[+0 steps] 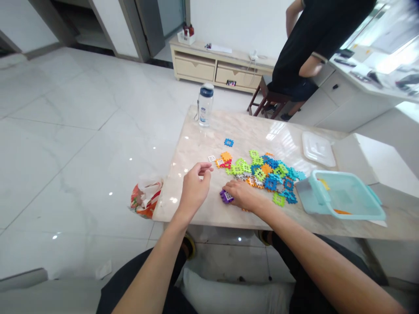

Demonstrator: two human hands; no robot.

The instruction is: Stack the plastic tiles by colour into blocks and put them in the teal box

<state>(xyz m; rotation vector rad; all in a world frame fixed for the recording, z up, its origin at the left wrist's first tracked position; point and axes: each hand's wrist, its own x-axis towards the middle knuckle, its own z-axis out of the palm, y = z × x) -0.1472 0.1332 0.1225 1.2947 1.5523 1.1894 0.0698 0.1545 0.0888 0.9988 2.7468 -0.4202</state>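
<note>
My right hand (244, 194) reaches over the table with its fingers on a purple interlocking building piece (226, 196) that has a white window in it. The fingertips cover part of that piece. To its left, my left hand (195, 186) hovers with fingers curved, thumb apart, and nothing visible in it. Just beyond its fingertips lies a white window piece (211, 158). An orange piece (226, 155) sits near there, by some red ones. A pile of green, blue, orange and white interlocking pieces (270, 182) spreads beyond and right of my right hand. One blue piece (228, 142) lies apart.
A clear bottle (205, 107) with a blue lid stands at the far left table corner. On the right are a teal plastic bin (352, 196) and a white lid (318, 149). A bag (146, 198) rests beside the table. Another person (314, 43) is by a stool.
</note>
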